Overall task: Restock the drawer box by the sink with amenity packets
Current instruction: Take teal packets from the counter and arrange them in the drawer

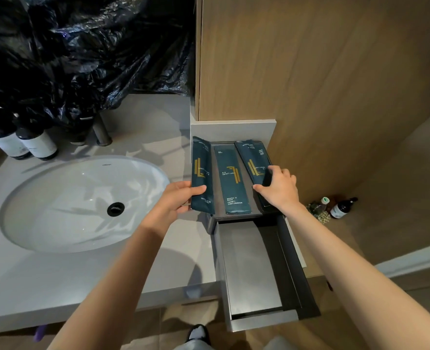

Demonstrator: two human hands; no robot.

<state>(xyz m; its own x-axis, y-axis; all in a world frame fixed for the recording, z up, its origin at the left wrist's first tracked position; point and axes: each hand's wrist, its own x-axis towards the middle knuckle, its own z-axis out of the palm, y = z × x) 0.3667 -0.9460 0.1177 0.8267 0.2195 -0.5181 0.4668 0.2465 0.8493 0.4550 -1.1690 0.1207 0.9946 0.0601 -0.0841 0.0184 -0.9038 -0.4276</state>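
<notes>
Left hand pinches the left packet by its near end, tipped on edge at 9 o'clock of the drawer box top. Right hand curls round the right packet at 3, probably squaring both beside the flat middle packet. Drawer open toward 6. Grey counter; sink at 9, black bag at 11, wood wall at 1.

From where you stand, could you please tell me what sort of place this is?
Most likely a hotel bathroom vanity: a white sink is set in a grey counter, labelled toiletry bottles stand behind it, and matching branded amenity packets lie on a drawer box beside it.
</notes>
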